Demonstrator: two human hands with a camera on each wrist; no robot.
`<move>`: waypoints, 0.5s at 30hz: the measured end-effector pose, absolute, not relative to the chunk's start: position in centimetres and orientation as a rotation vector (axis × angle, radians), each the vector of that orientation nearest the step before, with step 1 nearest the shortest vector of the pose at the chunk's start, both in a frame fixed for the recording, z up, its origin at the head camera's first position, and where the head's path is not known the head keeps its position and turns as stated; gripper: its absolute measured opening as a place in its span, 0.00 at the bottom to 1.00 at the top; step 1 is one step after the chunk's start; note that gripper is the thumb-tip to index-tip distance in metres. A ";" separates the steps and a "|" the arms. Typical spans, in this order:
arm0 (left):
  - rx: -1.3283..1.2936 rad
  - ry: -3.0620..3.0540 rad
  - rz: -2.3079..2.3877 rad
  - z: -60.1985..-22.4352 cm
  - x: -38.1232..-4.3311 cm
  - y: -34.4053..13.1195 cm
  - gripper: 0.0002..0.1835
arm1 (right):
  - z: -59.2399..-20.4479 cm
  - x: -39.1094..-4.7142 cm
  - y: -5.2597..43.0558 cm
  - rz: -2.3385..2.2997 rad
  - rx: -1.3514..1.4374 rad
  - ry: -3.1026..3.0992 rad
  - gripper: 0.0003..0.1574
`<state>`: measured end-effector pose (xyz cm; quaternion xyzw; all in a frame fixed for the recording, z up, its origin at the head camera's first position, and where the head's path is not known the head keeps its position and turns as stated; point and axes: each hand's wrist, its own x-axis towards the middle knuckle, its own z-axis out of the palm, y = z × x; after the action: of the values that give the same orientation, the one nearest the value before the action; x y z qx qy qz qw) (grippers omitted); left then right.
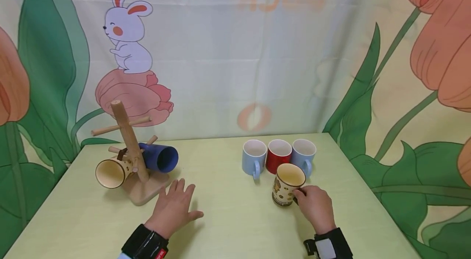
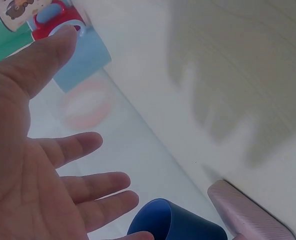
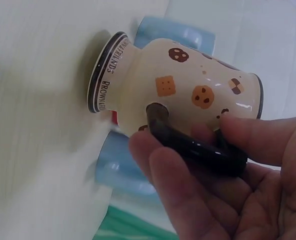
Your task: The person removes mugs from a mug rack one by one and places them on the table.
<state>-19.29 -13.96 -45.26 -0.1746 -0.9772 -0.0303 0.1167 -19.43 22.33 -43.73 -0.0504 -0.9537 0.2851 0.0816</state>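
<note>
While the left hand [image 1: 173, 208] is hovering with fingers apart, the right hand [image 1: 315, 208] is pinching the black handle [image 3: 203, 153] of a cookie-patterned mug [image 1: 285, 187]. Beyond the left, a cream mug [image 1: 109, 173] and a dark-blue mug [image 1: 156, 157] are hanging on a wooden mug tree [image 1: 131, 140]; behind the patterned mug, a red mug [image 1: 276, 161] is standing between two light-blue mugs [image 1: 252, 157].
</note>
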 end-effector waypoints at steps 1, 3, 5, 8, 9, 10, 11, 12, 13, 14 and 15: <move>-0.514 -2.859 -0.090 -45.3 -19.2 -14.0 0.39 | -43.8 -19.4 22.7 0.845 -0.165 -2.853 0.16; -0.517 -2.853 -0.090 -45.4 -19.2 -14.0 0.39 | -43.8 -19.4 23.3 0.822 -0.191 -2.856 0.16; -0.514 -2.854 -0.092 -45.5 -19.2 -14.0 0.39 | -43.9 -19.4 23.9 0.792 -0.211 -2.857 0.16; -0.517 -2.850 -0.094 -45.6 -19.3 -14.1 0.39 | -44.0 -19.4 24.7 0.767 -0.249 -2.869 0.15; -0.518 -2.849 -0.096 -45.6 -19.2 -14.1 0.39 | -44.0 -19.5 24.9 0.758 -0.261 -2.873 0.15; -0.521 -2.848 -0.098 -45.6 -19.3 -14.1 0.39 | -44.0 -19.5 25.1 0.757 -0.276 -2.878 0.16; -0.523 -2.849 -0.100 -45.6 -19.3 -14.1 0.39 | -44.0 -19.5 25.3 0.758 -0.291 -2.881 0.16; -0.524 -2.849 -0.104 -45.6 -19.3 -14.1 0.39 | -44.0 -19.5 25.5 0.760 -0.306 -2.884 0.16; -0.523 -2.851 -0.106 -45.6 -19.2 -14.1 0.39 | -43.9 -19.5 25.7 0.761 -0.321 -2.886 0.16; -0.523 -2.855 -0.109 -45.6 -19.2 -14.1 0.39 | -43.9 -19.5 25.9 0.766 -0.332 -2.883 0.16; -0.520 -2.858 -0.112 -45.6 -19.2 -14.1 0.39 | -43.9 -19.5 26.1 0.770 -0.342 -2.880 0.16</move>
<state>-19.19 -14.13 -45.58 -0.1778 -0.9764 -0.0382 0.1169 -19.50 26.06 -43.92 -0.1138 -0.9574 0.2560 0.0703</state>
